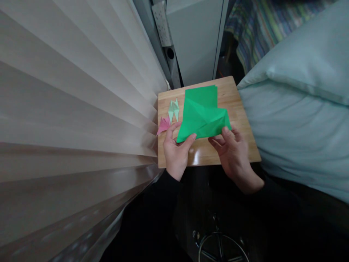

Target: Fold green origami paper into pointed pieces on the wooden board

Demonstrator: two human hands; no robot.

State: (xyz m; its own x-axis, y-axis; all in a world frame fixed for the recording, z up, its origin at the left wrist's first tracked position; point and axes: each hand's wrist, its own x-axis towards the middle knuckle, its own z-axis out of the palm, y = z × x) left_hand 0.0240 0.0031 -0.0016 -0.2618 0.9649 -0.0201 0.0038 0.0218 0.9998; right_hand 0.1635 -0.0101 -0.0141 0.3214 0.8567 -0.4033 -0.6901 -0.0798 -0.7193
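Note:
A partly folded green paper [203,122] is held over a small wooden board [234,105]. My left hand [176,151] pinches its lower left corner between thumb and forefinger. My right hand [231,149] grips its right edge with curled fingers. Under the folded piece lies a flat stack of green sheets [201,94]. Two small folded paper figures rest on the board's left side: a pale green one [173,109] and a pink one [163,124], the pink one just beside my left forefinger.
A pleated beige curtain [76,109] fills the left. A pale blue pillow [297,109] presses against the board's right edge. Behind the board stand a grey cabinet [195,36] and a power strip [163,23]. A stool's metal ring [222,247] shows below.

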